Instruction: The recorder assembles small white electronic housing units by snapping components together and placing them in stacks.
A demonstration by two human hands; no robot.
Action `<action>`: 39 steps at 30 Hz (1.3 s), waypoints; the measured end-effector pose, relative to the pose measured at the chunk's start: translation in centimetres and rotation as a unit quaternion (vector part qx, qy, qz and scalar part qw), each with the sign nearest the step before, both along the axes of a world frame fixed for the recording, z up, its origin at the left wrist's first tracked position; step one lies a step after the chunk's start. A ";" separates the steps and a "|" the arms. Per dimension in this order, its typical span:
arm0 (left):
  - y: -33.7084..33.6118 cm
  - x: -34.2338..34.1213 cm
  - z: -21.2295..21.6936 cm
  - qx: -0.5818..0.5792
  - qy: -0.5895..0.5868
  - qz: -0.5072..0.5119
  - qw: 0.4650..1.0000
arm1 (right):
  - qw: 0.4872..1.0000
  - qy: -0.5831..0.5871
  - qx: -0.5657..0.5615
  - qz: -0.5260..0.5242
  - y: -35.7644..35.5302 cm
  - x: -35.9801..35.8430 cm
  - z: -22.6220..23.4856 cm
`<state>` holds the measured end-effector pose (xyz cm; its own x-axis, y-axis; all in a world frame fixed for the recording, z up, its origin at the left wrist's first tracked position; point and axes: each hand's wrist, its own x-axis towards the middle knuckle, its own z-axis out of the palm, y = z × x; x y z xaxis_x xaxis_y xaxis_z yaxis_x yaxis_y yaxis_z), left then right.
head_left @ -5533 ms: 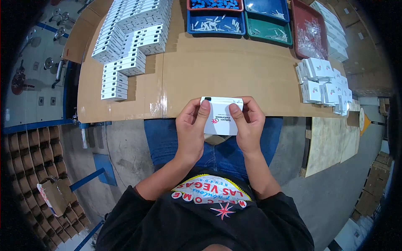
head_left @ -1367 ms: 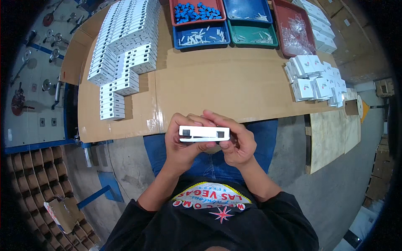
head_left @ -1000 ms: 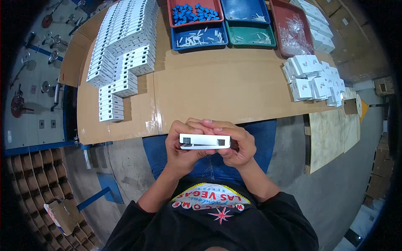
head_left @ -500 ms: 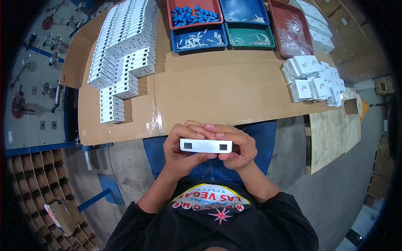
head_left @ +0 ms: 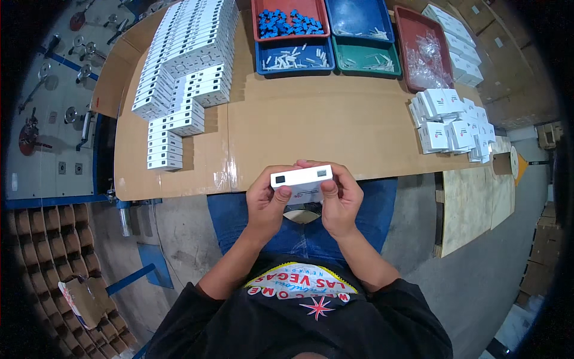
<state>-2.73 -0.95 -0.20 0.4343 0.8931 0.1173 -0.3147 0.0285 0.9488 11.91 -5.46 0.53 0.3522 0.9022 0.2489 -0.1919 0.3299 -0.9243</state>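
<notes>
White small flat cardboard box [head_left: 301,177] is held edge-on in both hands, just off the near edge of the brown cardboard-covered table [head_left: 311,119], above the lap. Left hand [head_left: 266,200] is clamped on the box's left end, fingers curled behind, thumb on front. Right hand [head_left: 338,200] is clamped on the right end, thumb pressed near the lower front edge; a flap or printed face is partly seen beneath, not clear.

Risk, judged: box is gripped only at the ends by fingertips over open lap w/ no support under it, so a slip while a flap is pressed could drop it to the floor; too much thumb pressure could crease the thin card.

Vs 5.5 s ago: box was then held flat, broad printed face up, at the table edge; now it's turned narrow side up and pulled a bit toward the body. Vs 0.5 s ago: nearly same pose. Stacks of white boxes [head_left: 179,66] at far left and loose pile of white boxes [head_left: 448,119] at right are unchanged.
</notes>
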 end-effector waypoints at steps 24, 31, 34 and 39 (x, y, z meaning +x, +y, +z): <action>1.0 1.0 -4.0 -0.154 -0.033 0.017 0.987 | 0.929 -0.358 -0.092 -0.023 2.1 -0.7 -4.5; -0.5 0.5 -5.1 -0.133 -0.074 0.020 0.988 | 0.964 -0.175 -0.199 0.017 1.3 1.2 -7.4; -0.9 0.3 -9.3 -0.183 -0.015 0.096 0.978 | 0.975 -0.104 -0.193 -0.031 2.3 1.7 -6.7; -1.1 -0.8 -14.1 -0.196 0.140 -0.080 0.967 | 0.982 -0.105 -0.153 -0.016 6.1 0.2 -4.9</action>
<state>-3.51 -2.01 -14.28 0.5364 0.7637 -0.3591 -0.0085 0.4304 0.9026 12.11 0.66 -4.41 0.3520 0.9353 0.0373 0.0192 0.0326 -0.9993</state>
